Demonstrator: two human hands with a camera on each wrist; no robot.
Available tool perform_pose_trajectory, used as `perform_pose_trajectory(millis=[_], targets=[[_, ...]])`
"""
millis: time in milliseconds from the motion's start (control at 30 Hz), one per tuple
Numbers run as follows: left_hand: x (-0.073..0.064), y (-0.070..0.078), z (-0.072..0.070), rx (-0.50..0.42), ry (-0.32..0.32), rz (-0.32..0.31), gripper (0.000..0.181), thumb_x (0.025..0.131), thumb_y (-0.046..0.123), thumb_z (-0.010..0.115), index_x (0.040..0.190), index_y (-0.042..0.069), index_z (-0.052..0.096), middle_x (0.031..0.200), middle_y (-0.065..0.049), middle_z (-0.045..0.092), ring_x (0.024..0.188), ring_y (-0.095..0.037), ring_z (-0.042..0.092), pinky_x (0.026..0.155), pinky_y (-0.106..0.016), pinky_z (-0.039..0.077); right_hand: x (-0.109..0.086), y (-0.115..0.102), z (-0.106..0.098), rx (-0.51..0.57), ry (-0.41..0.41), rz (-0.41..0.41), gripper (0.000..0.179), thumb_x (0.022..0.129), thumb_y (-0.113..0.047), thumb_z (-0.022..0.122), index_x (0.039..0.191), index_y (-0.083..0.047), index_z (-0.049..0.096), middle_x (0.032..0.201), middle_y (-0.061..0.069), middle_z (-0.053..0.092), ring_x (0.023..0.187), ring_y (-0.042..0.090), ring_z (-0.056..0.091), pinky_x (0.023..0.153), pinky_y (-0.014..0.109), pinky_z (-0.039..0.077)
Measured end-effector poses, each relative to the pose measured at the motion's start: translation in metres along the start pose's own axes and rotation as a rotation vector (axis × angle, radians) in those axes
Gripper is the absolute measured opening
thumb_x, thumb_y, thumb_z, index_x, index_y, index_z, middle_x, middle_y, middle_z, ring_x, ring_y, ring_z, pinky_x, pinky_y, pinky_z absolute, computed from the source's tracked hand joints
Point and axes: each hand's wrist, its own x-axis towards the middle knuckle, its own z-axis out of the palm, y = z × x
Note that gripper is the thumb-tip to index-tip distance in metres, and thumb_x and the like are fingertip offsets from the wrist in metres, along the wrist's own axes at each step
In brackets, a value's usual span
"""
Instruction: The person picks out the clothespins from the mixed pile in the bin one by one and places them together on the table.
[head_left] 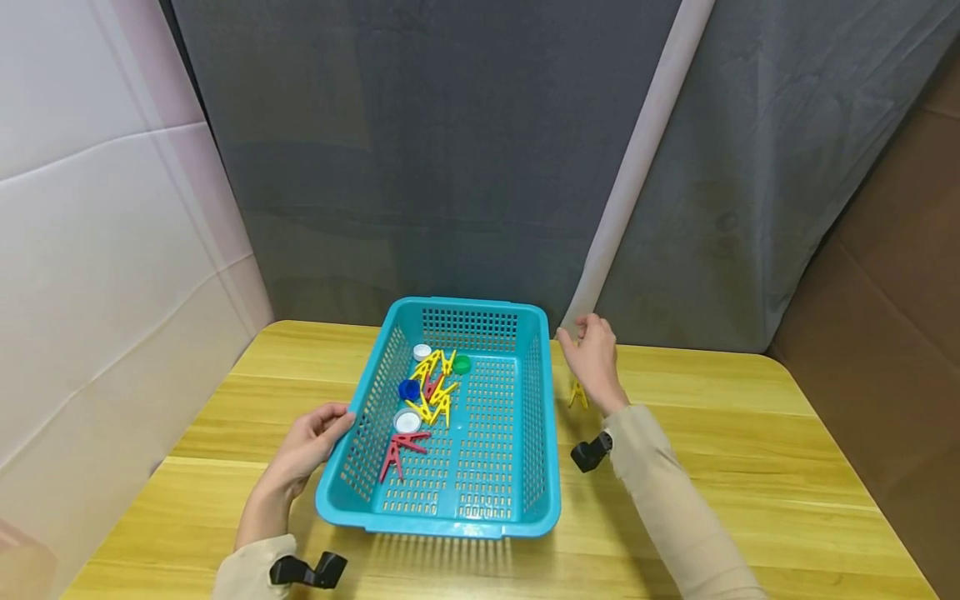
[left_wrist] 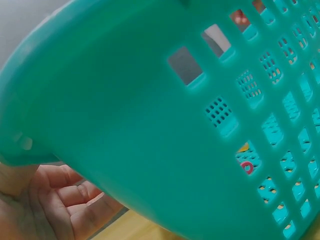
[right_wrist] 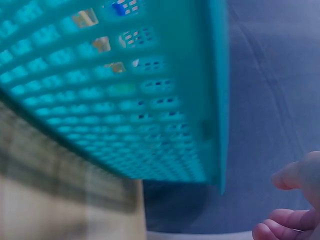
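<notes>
A turquoise plastic basket (head_left: 551, 400) is in the middle of the head view, its near end standing over a shadow on the table. My left hand (head_left: 311, 442) grips its left rim, the thumb on top; the left wrist view shows that hand's fingers (left_wrist: 75, 195) under the rim. Inside lie several yellow clothespins (head_left: 448, 364), red clothespins (head_left: 392, 460), a blue cap (head_left: 408, 390), a green cap (head_left: 461, 364) and white caps (head_left: 407, 422). My right hand (head_left: 595, 362), fingers loosely bent and holding nothing, hovers right of the basket. Beneath its wrist is a yellow clothespin (head_left: 577, 394) on the table.
The wooden table (head_left: 720, 467) extends to both sides of the basket. A dark grey cloth (head_left: 465, 167) hangs behind its far edge, with a pale strip (head_left: 637, 158) slanting down it. White sheeting (head_left: 112, 208) stands at left, a brown panel (head_left: 885, 292) at right.
</notes>
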Motion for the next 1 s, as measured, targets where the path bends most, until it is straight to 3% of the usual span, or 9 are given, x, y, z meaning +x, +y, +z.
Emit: perform_pose_trajectory(millis=[233,600,1000], targets=[[-0.001,0.000,0.000,-0.003,0.003,-0.006,0.037,0.098,0.017,0.049,0.121,-0.012,0.047,0.088,-0.006,0.062,0.071,-0.010,0.062,0.062,-0.027,0.055,0.010,-0.030,0.005,0.008,-0.023,-0.007,0.031,0.090,-0.018,0.062,0.109,0.007,0.057,0.089,0.017,0.051,0.082,0.030,0.049,0.072,0.041,0.044],[-0.002,0.001,-0.001,0.003,-0.003,-0.005,0.039,0.098,0.018,0.049,0.122,-0.012,0.046,0.090,-0.007,0.063,0.073,-0.011,0.062,0.063,-0.027,0.055,0.014,-0.066,0.031,0.015,-0.103,-0.073,0.031,0.090,-0.017,0.062,0.111,0.006,0.058,0.094,0.019,0.053,0.083,0.027,0.047,0.070,0.037,0.045],[-0.001,-0.001,-0.001,-0.008,0.007,-0.001,0.036,0.098,0.016,0.049,0.121,-0.012,0.048,0.088,-0.006,0.062,0.072,-0.010,0.061,0.063,-0.026,0.055,0.007,-0.080,0.071,0.009,-0.229,-0.081,0.034,0.091,-0.020,0.061,0.115,0.004,0.057,0.098,0.018,0.055,0.081,0.024,0.050,0.068,0.035,0.047]])
